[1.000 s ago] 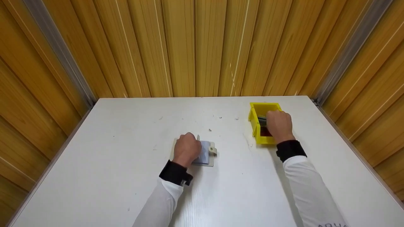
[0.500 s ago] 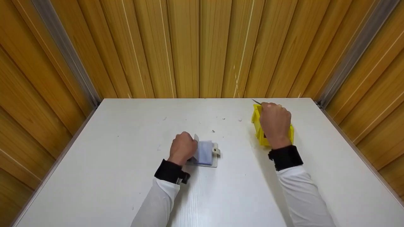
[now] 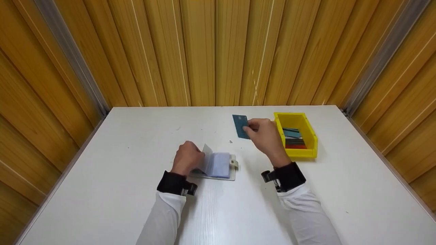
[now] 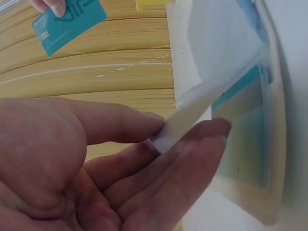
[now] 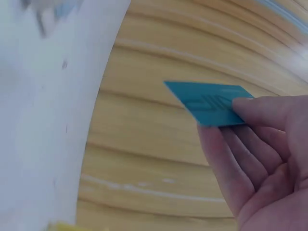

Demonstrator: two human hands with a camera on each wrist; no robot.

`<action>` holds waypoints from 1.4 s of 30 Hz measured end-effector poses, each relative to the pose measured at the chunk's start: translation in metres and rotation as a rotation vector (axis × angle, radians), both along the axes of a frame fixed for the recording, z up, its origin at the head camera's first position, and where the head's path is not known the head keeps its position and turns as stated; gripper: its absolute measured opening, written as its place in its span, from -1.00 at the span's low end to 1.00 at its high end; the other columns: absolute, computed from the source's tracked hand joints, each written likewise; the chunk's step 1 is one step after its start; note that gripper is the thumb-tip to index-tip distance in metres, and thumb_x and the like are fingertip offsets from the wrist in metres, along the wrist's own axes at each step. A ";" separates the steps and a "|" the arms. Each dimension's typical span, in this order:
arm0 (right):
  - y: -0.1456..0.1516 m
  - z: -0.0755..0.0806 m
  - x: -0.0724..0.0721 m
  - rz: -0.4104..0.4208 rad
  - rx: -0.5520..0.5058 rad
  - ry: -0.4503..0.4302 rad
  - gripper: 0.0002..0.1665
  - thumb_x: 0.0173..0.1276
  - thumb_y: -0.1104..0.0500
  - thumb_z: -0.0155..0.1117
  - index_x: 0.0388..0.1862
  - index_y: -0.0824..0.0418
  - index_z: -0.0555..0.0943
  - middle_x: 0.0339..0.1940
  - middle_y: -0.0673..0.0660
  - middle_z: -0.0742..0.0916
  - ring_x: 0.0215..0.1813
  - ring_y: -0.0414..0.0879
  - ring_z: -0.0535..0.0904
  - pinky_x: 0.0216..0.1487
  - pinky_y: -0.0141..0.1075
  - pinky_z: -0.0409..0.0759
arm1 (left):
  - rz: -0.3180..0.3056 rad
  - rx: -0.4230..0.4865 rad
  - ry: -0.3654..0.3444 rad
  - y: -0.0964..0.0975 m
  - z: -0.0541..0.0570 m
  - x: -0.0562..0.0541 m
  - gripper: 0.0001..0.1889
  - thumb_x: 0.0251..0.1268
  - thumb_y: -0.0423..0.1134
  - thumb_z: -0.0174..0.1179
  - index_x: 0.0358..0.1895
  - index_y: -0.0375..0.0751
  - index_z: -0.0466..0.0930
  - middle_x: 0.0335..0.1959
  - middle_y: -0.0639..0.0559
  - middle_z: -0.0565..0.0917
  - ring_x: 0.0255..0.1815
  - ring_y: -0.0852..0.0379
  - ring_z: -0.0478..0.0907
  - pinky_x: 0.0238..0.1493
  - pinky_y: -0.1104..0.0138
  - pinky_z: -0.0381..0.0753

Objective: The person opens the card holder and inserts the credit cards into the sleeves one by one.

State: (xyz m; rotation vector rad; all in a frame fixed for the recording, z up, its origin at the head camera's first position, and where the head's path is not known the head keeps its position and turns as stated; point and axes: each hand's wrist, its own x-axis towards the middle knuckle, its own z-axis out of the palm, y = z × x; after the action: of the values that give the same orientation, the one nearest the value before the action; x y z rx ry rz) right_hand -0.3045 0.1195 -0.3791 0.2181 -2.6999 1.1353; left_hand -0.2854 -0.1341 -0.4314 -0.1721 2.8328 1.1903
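A card holder [image 3: 221,165] with clear plastic sleeves and a cream cover lies spread on the table, its snap strap [image 3: 234,163] at the right. My left hand [image 3: 187,158] pinches a raised plastic sleeve [image 4: 180,120] between thumb and fingers. Behind that sleeve, the left wrist view shows a teal card inside another pocket [image 4: 243,139]. My right hand [image 3: 267,137] holds a teal card [image 3: 240,126] above the table, between the holder and the yellow bin. The thumb lies on the card's face, with dark lettering beside it in the right wrist view.
A yellow bin [image 3: 312,137] stands at the right with several cards [image 3: 293,137] in it, teal, dark and red. Small scuffs and specks mark the white table [image 3: 136,146]. Wood-patterned walls [image 3: 197,51] rise behind it and at both sides.
My right hand has come up out of the yellow bin with the teal card and moved left. My left hand has shifted slightly left, spreading the raised sleeve away from the others.
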 end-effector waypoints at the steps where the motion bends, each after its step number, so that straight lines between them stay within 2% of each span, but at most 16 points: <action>1: -0.002 0.000 0.000 0.014 -0.032 -0.051 -0.63 0.61 0.18 0.36 0.27 0.30 0.75 0.17 0.29 0.85 0.14 0.15 0.82 0.29 0.00 0.77 | 0.005 0.007 -0.004 -0.002 0.000 0.000 -0.56 0.27 -0.38 0.16 -0.80 -0.05 0.36 -0.74 0.11 0.42 -0.66 0.13 0.37 -0.62 0.32 0.32; 4: -0.007 -0.003 -0.004 0.042 -0.119 -0.181 -0.63 0.61 0.17 0.35 0.28 0.30 0.73 0.19 0.30 0.84 0.16 0.12 0.83 0.27 -0.05 0.78 | 0.023 0.031 -0.004 -0.007 -0.002 -0.001 -0.65 0.31 -0.36 0.20 -0.71 -0.16 0.58 -0.67 0.06 0.56 -0.62 0.12 0.45 -0.59 0.32 0.39; 7: -0.010 -0.009 -0.008 0.045 -0.192 -0.270 -0.65 0.59 0.18 0.38 0.23 0.32 0.75 0.12 0.30 0.86 0.07 0.03 0.86 0.17 -0.14 0.81 | 0.038 0.052 0.006 -0.010 -0.004 -0.002 -0.79 0.36 -0.31 0.26 -0.40 -0.29 0.83 -0.42 -0.10 0.79 -0.46 0.06 0.63 -0.43 0.26 0.58; 9: -0.012 -0.014 -0.009 0.055 -0.234 -0.302 -0.68 0.57 0.19 0.41 0.18 0.34 0.75 0.06 0.30 0.88 -0.01 -0.03 0.88 0.10 -0.20 0.83 | 0.046 0.064 0.015 -0.011 -0.005 -0.002 -0.81 0.38 -0.29 0.30 -0.20 -0.33 0.87 -0.25 -0.16 0.85 -0.34 0.04 0.69 -0.32 0.24 0.64; 10: -0.013 -0.017 -0.010 0.061 -0.258 -0.314 -0.69 0.55 0.20 0.42 0.16 0.35 0.75 0.02 0.30 0.88 -0.05 -0.06 0.88 0.06 -0.22 0.83 | 0.048 0.067 0.015 -0.011 -0.005 -0.001 -0.81 0.39 -0.29 0.31 -0.16 -0.33 0.87 -0.22 -0.16 0.86 -0.31 0.03 0.69 -0.30 0.24 0.64; 12: -0.016 -0.022 -0.009 0.072 -0.293 -0.333 -0.70 0.53 0.22 0.44 0.12 0.37 0.75 -0.03 0.28 0.89 -0.13 -0.11 0.88 0.00 -0.26 0.84 | 0.045 0.069 0.006 -0.011 -0.006 0.000 -0.83 0.39 -0.31 0.32 -0.21 -0.33 0.86 -0.32 -0.12 0.83 -0.35 0.04 0.68 -0.33 0.25 0.63; 15: -0.021 -0.028 -0.009 0.097 -0.326 -0.361 -0.69 0.50 0.23 0.47 0.11 0.40 0.74 -0.09 0.27 0.89 -0.21 -0.16 0.86 -0.09 -0.31 0.83 | 0.035 0.078 -0.026 -0.013 -0.003 0.001 -0.81 0.36 -0.36 0.28 -0.39 -0.33 0.82 -0.56 -0.01 0.66 -0.51 0.09 0.53 -0.48 0.32 0.46; 17: -0.025 -0.032 -0.008 0.105 -0.325 -0.388 -0.67 0.50 0.21 0.48 0.13 0.39 0.75 -0.10 0.25 0.90 -0.24 -0.19 0.84 -0.11 -0.32 0.83 | 0.028 0.089 -0.047 -0.014 -0.001 0.001 -0.81 0.35 -0.38 0.26 -0.42 -0.34 0.80 -0.60 0.00 0.60 -0.54 0.09 0.51 -0.50 0.33 0.45; 22: -0.037 -0.045 -0.005 0.110 -0.287 -0.429 -0.64 0.47 0.22 0.50 0.15 0.38 0.74 -0.09 0.23 0.89 -0.24 -0.21 0.78 -0.10 -0.34 0.82 | 0.022 0.113 -0.081 -0.017 0.004 0.002 -0.84 0.37 -0.39 0.26 -0.28 -0.35 0.83 -0.51 -0.07 0.65 -0.49 0.05 0.57 -0.47 0.33 0.52; 24: -0.043 -0.051 -0.002 0.106 -0.269 -0.441 -0.63 0.46 0.23 0.50 0.16 0.39 0.74 -0.09 0.22 0.89 -0.23 -0.21 0.76 -0.10 -0.33 0.82 | 0.017 0.111 -0.086 -0.018 0.004 0.003 -0.83 0.36 -0.40 0.25 -0.28 -0.37 0.84 -0.52 -0.08 0.66 -0.50 0.06 0.57 -0.48 0.33 0.52; 33: -0.060 -0.064 0.009 0.056 -0.247 -0.467 -0.65 0.57 0.29 0.31 0.22 0.48 0.70 -0.09 0.25 0.85 -0.25 -0.17 0.74 -0.16 -0.32 0.82 | 0.014 0.123 -0.093 -0.019 0.003 0.005 -0.81 0.37 -0.39 0.25 -0.19 -0.39 0.85 -0.45 -0.13 0.72 -0.44 0.05 0.61 -0.44 0.35 0.55; 38: -0.064 -0.069 0.012 0.058 -0.239 -0.499 -0.59 0.57 0.30 0.27 0.29 0.50 0.60 -0.05 0.27 0.83 -0.23 -0.17 0.74 -0.18 -0.35 0.79 | 0.006 0.119 -0.099 -0.017 0.002 0.005 -0.82 0.37 -0.39 0.24 -0.24 -0.39 0.84 -0.48 -0.11 0.69 -0.45 0.06 0.60 -0.45 0.35 0.53; 42: -0.065 -0.073 0.013 0.065 -0.251 -0.517 -0.58 0.58 0.30 0.25 0.31 0.49 0.55 -0.08 0.26 0.82 -0.24 -0.18 0.72 -0.23 -0.39 0.77 | 0.005 0.103 -0.104 -0.018 0.001 0.004 -0.80 0.33 -0.41 0.22 -0.36 -0.39 0.83 -0.58 -0.05 0.62 -0.51 0.07 0.54 -0.48 0.35 0.47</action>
State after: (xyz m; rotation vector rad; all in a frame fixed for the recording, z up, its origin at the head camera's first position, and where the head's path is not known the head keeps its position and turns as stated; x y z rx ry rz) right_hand -0.2914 0.0541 -0.4520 -0.0370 -2.9440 1.7395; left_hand -0.2816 -0.1516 -0.4306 -0.2277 2.6768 1.2856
